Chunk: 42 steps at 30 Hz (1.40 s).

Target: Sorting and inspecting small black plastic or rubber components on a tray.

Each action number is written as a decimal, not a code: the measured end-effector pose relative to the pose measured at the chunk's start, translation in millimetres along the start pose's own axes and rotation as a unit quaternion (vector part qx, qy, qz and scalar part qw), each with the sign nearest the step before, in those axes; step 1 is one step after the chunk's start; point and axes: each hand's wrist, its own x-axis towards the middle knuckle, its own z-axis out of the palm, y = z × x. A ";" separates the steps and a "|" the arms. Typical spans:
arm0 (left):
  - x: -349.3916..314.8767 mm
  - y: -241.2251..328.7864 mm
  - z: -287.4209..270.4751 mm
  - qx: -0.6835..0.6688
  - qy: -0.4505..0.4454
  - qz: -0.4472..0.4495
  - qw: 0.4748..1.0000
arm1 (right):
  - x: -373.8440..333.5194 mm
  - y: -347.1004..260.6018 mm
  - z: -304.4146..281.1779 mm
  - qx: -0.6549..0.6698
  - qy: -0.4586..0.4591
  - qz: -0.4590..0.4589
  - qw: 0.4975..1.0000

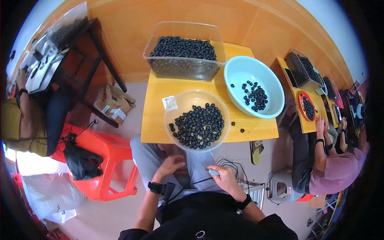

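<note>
Above my lap, my right hand is closed around a small tool with a teal handle; its tip is too small to tell. My left hand is to its left, fingers curled together; anything between them is hidden. Just beyond both hands, a clear shallow round bowl at the table's near edge holds many dark, round, berry-like pieces. Behind and right of it, a light-blue basin holds fewer such pieces. A clear rectangular bin at the back is heaped with them.
The yellow table carries these containers, a white label and two loose dark pieces. Left stands a red plastic stool with a black bag. People sit working at tables on both sides. A yellow-green slipper lies on the floor.
</note>
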 end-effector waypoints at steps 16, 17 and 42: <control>-103.7 39.7 -10.6 -0.278 0.365 0.137 0.878 | -20.2 -10.9 -11.0 -0.017 0.073 -0.070 0.995; -106.4 40.5 -12.9 -0.279 0.369 0.136 0.876 | -19.6 -12.0 -15.2 -0.020 0.057 -0.054 0.997; -193.2 70.5 -14.9 -0.285 0.517 0.274 0.759 | 19.0 3.9 -38.1 -0.027 0.096 -0.145 0.984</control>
